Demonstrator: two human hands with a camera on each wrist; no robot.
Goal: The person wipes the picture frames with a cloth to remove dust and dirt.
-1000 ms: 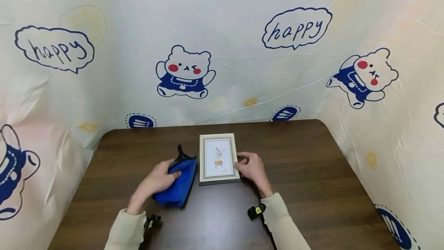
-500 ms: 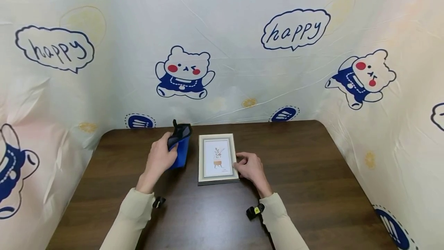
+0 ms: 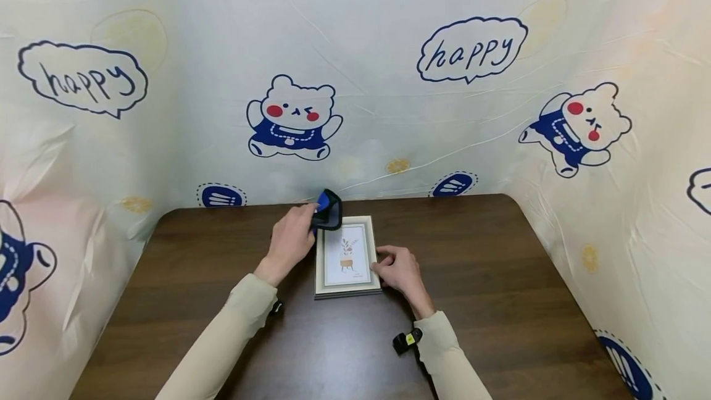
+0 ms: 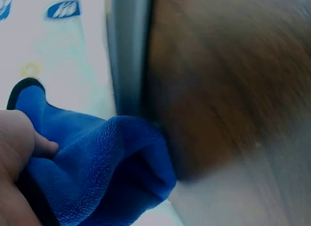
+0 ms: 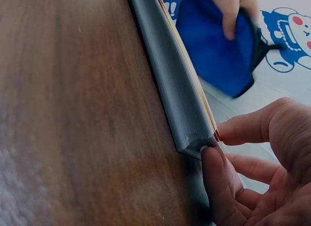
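A picture frame (image 3: 347,267) with a pale border lies face up on the table, showing a potted plant print. Bunched in my left hand (image 3: 290,236) is a blue cloth (image 3: 329,210) with black trim. It overlaps the frame's upper left corner in the head view. Folds of the fuzzy blue cloth (image 4: 107,163) fill much of the left wrist view, beside the thumb. My right hand (image 3: 401,269) grips the frame at its right side. The right wrist view shows the thumb and fingers of this hand (image 5: 277,172) pinching a corner of the frame's grey edge (image 5: 170,70).
A dark brown wooden table (image 3: 478,289) extends around the frame. Behind its far edge hangs a pale curtain (image 3: 378,110) printed with bears and "happy" bubbles. A small black camera (image 3: 407,341) sits at the right wrist.
My left hand has carried the cloth from left of the frame up toward the far edge, then right, over the frame's upper left corner. The right hand keeps its grip on the frame.
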